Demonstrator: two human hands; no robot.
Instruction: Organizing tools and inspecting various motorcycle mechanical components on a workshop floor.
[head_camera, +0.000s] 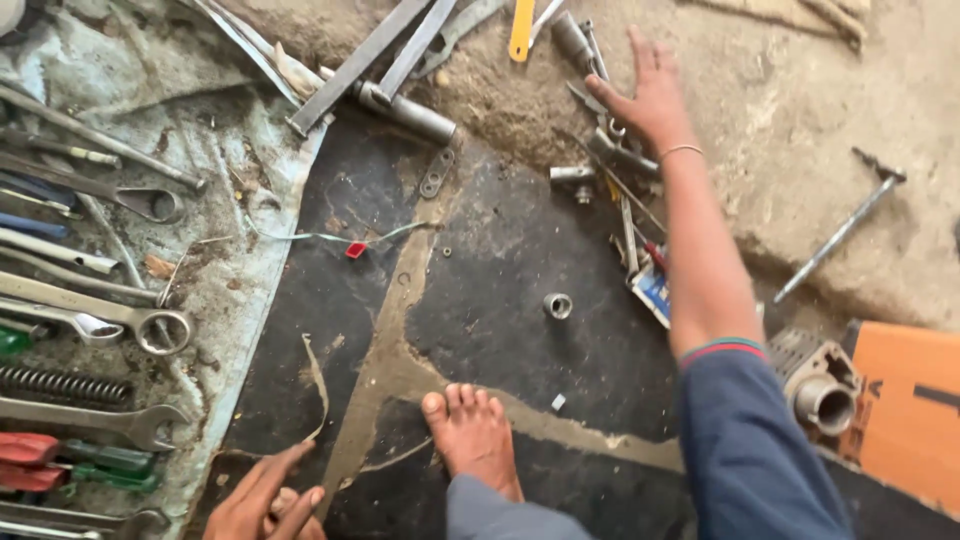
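- Right now, from my feed: right hand is stretched far forward over the heap of metal parts at the top edge of the black mat. Fingers spread, palm down, nothing held; fingertips just above or touching the heap, I can't tell which.
- Right arm is near full extension, blue sleeve pushed up past the elbow, thin bangle on the wrist.
- Left hand sits low at the bottom edge on the mat, fingers loosely curled, index pointing forward. Looks empty, but it is partly cropped, so I can't be sure.
- Bare foot is planted on the mat between the two hands.
- Progress, my judgement: early or between steps. Nothing picked up, no tool in either hand, and the finned engine cylinder beside the orange box lies untouched to the right.
- Loose bits on the mat: small socket mid-mat, well apart from both hands; a wire with a red connector further left.
- Spanners and screwdrivers are laid out on the cloth at left, none in hand.
- A long T-handle wrench lies on the bare dirt at right, out of reach of the right hand.
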